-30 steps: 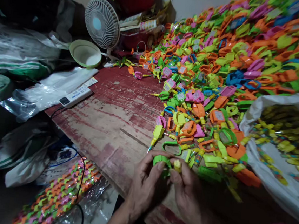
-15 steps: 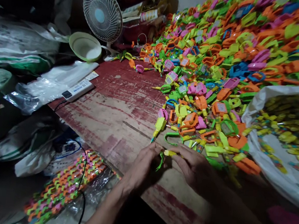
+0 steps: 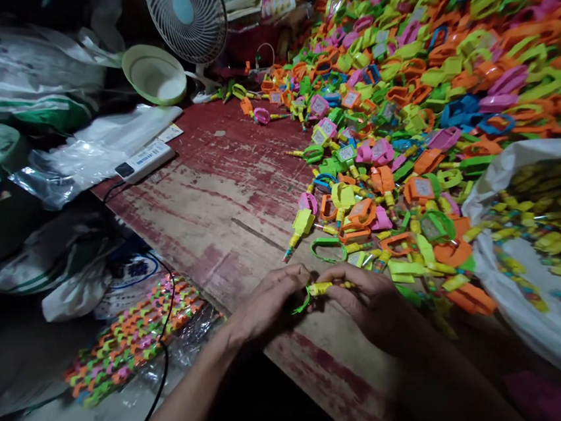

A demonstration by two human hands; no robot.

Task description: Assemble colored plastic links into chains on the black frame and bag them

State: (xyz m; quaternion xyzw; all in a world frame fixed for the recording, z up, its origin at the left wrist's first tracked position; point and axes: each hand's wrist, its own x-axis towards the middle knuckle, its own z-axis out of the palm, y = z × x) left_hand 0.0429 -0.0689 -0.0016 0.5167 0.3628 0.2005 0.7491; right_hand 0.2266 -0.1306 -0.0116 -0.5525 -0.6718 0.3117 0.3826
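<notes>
My left hand (image 3: 271,302) and my right hand (image 3: 368,302) meet low in the middle of the view, over the near edge of a worn red table (image 3: 223,185). Between their fingertips is a small green plastic loop piece (image 3: 303,300) with a yellow pen-like stick (image 3: 325,287) pushed into it. The left fingers pinch the green piece and the right fingers pinch the yellow stick. Just beyond my hands lies a green loop (image 3: 329,248) at the edge of a huge heap of coloured plastic pieces (image 3: 419,105).
A white sack of yellow sticks (image 3: 540,242) lies open at the right. A small white fan (image 3: 185,9), a pale bowl (image 3: 154,76), a white power strip (image 3: 144,161) and plastic bags crowd the left. Linked coloured pieces in a clear bag (image 3: 134,339) lie below the table's edge.
The green piece was turned from facing up to edge-on, and the yellow stick now lies sideways in my right fingers. My hands shifted slightly; the view tipped down.
</notes>
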